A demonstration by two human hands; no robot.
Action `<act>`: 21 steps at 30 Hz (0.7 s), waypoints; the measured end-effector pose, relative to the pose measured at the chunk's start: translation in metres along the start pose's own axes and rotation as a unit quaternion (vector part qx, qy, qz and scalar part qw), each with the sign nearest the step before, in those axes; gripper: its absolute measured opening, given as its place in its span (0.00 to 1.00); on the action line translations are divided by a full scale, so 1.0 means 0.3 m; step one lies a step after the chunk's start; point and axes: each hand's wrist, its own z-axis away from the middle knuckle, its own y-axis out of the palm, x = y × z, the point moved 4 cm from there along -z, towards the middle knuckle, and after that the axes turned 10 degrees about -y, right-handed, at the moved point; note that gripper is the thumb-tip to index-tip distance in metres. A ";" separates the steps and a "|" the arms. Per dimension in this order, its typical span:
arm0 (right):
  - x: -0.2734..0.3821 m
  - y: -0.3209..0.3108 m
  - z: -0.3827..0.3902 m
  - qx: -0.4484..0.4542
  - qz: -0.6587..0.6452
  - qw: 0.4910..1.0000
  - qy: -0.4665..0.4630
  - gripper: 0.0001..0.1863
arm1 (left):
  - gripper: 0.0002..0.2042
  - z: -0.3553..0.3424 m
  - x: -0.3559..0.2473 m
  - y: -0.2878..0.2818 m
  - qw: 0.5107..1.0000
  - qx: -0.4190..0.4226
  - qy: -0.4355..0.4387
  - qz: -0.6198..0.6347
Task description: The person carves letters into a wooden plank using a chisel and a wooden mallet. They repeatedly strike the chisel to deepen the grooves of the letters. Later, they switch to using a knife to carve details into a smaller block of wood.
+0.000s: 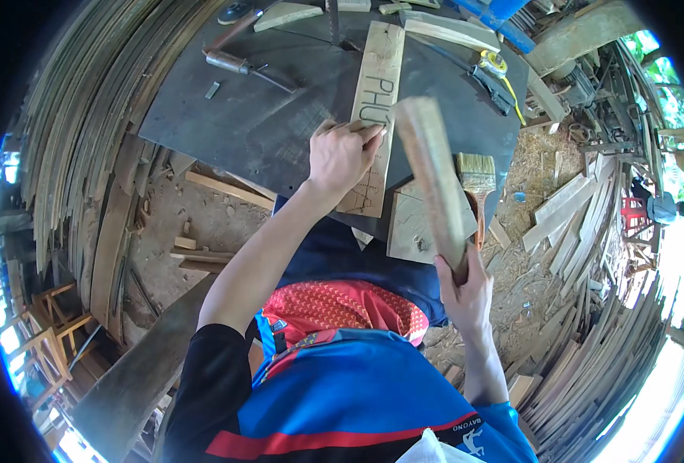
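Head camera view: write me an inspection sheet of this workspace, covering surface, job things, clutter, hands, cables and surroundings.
Surface: flat dark grey table, scuffed.
Job's things: long pale wooden board with dark hand-drawn lettering; thick brown wooden bar, raised.
Clutter: yellow tape measure; pale-bristled brush; pale angular wooden block.
Left hand: fingers curled at the board; anything pinched is too small to tell.
Right hand: closed around the bar's near end.
Cables: nothing seen.
Surroundings: weathered plank stacks on both sides; brown floor littered with wood scraps; distant red chair.
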 end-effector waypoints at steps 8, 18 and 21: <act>0.002 -0.018 -0.034 0.051 0.005 0.999 0.016 0.20 | 0.05 -0.006 0.003 -0.005 1.000 0.017 -0.013 0.006; -0.105 0.023 0.038 -0.024 -0.198 0.966 0.164 0.19 | 0.05 -0.010 0.023 0.026 0.981 0.049 -0.119 0.147; -0.109 0.057 0.054 -0.019 -0.196 0.966 0.170 0.21 | 0.06 -0.009 0.023 0.031 0.984 0.052 -0.084 0.151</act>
